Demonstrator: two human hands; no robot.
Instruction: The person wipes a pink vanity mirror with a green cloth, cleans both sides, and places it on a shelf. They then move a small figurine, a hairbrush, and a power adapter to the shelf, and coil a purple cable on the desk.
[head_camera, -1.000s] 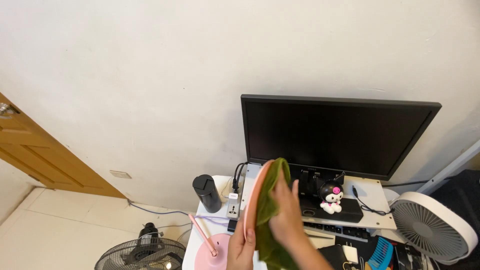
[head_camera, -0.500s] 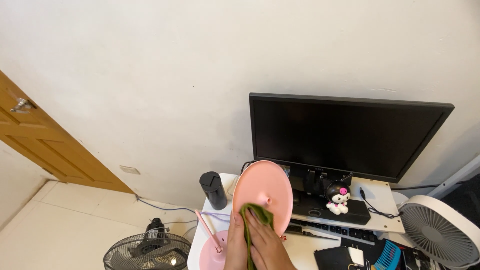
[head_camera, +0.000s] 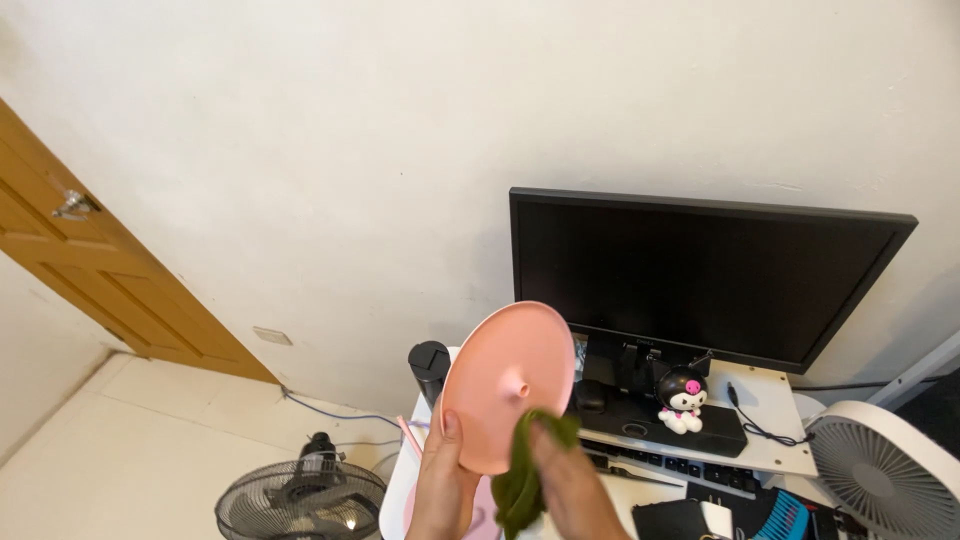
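Note:
A round pink disc (head_camera: 505, 375) with a small nub at its centre is held up tilted over the desk's left end. My left hand (head_camera: 440, 485) grips its lower left rim, thumb on the face. My right hand (head_camera: 575, 485) presses a crumpled green cloth (head_camera: 525, 475) against the disc's lower right edge. Below the disc a thin pink stem (head_camera: 410, 437) and part of a pink base show.
A black monitor (head_camera: 705, 275) stands on a white riser (head_camera: 775, 420) with a small black-and-white figurine (head_camera: 683, 397). A black tumbler (head_camera: 429, 367), a keyboard (head_camera: 690, 470), a white fan (head_camera: 885, 478), a floor fan (head_camera: 300, 500) and a wooden door (head_camera: 90, 280) surround the desk.
The pink disc turned from edge-on to facing me and now tilts left. The green cloth slid from covering the disc down to its lower edge. The view shifted slightly.

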